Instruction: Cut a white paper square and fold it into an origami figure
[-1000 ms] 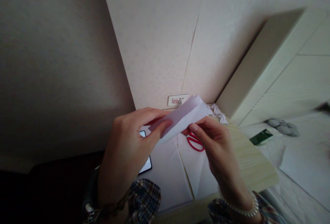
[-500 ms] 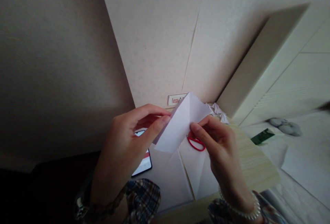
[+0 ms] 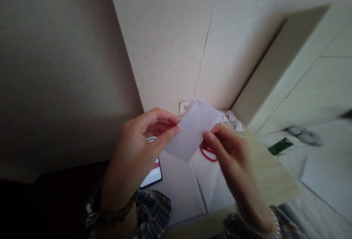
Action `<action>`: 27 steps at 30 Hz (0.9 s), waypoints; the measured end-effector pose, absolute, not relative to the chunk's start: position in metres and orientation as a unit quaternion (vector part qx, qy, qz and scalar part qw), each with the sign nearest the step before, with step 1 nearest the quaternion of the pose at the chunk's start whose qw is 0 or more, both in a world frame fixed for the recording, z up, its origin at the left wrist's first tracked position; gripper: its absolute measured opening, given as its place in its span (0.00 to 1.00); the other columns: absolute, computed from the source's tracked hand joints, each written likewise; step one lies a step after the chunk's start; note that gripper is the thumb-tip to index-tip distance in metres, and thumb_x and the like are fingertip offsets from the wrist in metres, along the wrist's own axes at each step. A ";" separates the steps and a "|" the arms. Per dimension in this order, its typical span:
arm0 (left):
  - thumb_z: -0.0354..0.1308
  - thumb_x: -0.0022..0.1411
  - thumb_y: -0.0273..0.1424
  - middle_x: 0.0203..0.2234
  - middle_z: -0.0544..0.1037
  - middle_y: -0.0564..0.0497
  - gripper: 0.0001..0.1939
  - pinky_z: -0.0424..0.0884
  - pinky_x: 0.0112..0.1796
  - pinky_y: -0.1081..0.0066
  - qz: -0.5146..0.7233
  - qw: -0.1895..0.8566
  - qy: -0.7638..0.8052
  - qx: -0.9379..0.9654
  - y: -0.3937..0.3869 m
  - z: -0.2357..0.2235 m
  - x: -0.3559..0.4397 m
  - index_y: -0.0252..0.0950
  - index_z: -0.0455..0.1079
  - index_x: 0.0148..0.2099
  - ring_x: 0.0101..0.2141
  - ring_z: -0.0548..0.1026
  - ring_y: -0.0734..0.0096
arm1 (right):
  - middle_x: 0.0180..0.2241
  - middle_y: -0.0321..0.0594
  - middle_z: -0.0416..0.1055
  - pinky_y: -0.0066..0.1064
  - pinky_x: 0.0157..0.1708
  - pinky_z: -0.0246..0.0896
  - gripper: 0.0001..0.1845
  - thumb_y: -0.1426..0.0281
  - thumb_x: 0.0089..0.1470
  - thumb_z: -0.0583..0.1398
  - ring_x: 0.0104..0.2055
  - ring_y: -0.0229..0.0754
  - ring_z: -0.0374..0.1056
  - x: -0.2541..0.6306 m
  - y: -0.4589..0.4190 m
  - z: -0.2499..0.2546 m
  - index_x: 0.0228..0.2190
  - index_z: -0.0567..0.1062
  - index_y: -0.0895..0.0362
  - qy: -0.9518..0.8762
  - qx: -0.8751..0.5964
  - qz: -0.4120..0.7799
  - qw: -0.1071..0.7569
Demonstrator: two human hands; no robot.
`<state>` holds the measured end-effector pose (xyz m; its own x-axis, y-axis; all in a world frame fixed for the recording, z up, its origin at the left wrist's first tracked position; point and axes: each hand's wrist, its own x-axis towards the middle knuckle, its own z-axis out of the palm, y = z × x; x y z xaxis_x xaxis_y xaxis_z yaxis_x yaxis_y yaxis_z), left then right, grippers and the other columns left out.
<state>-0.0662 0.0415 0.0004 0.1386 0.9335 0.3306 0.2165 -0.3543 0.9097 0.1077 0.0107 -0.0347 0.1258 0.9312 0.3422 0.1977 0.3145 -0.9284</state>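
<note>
Between my two hands a creased piece of white folded paper (image 3: 189,131) is held up above the table, turned like a diamond. My left hand (image 3: 151,140) pinches its left edge between thumb and fingers. On the right edge, my right hand (image 3: 227,149) grips it with thumb and forefinger. Below and behind the paper lies a pair of scissors with a red handle (image 3: 208,154), mostly hidden. White paper sheets (image 3: 184,191) lie flat beneath my hands. A phone (image 3: 154,175) with its screen lit is partly covered by my left hand.
Several small folded paper pieces (image 3: 232,120) sit at the back of the wooden table (image 3: 271,173). A wall socket (image 3: 184,106) is behind the paper. To the right are a green packet (image 3: 280,146), a grey soft item (image 3: 304,135) and a white sheet (image 3: 328,186).
The held paper has gone from a partly opened fold to a flatter diamond shape. Both hands keep nearly the same place and grip.
</note>
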 end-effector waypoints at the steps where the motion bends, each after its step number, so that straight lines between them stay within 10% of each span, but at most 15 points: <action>1: 0.65 0.58 0.29 0.29 0.82 0.56 0.02 0.77 0.34 0.76 0.496 0.363 0.436 0.657 0.042 0.000 -0.066 0.40 0.75 0.33 0.31 0.81 0.72 | 0.25 0.34 0.74 0.29 0.29 0.58 0.10 0.65 0.57 0.62 0.29 0.37 0.68 0.107 0.011 -0.035 0.26 0.75 0.55 -0.584 -0.488 0.331 0.557; 9: 0.68 0.52 0.26 0.23 0.80 0.59 0.16 0.76 0.30 0.76 0.451 0.430 0.435 0.650 0.045 -0.001 -0.068 0.41 0.70 0.43 0.27 0.81 0.72 | 0.24 0.32 0.70 0.27 0.25 0.55 0.09 0.67 0.57 0.62 0.27 0.35 0.64 0.113 0.011 -0.035 0.26 0.74 0.55 -0.590 -0.505 0.318 0.544; 16: 0.66 0.55 0.29 0.33 0.85 0.53 0.06 0.76 0.32 0.74 0.423 0.434 0.439 0.664 0.045 -0.001 -0.069 0.39 0.74 0.37 0.31 0.82 0.69 | 0.25 0.32 0.72 0.26 0.25 0.58 0.08 0.69 0.57 0.62 0.28 0.35 0.64 0.123 0.010 -0.032 0.26 0.76 0.54 -0.625 -0.503 0.274 0.530; 27: 0.66 0.51 0.29 0.17 0.77 0.58 0.05 0.67 0.20 0.80 0.427 0.357 0.469 0.686 0.041 0.005 -0.065 0.39 0.74 0.25 0.20 0.73 0.76 | 0.28 0.31 0.74 0.26 0.32 0.61 0.03 0.72 0.57 0.64 0.32 0.35 0.68 0.120 0.011 -0.022 0.30 0.75 0.54 -0.661 -0.485 0.209 0.533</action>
<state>-0.0654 0.0405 0.0055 0.1951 0.9482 0.2505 0.3398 -0.3050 0.8897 0.1197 0.0109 -0.0224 0.0397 0.8640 0.5019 0.4187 0.4417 -0.7935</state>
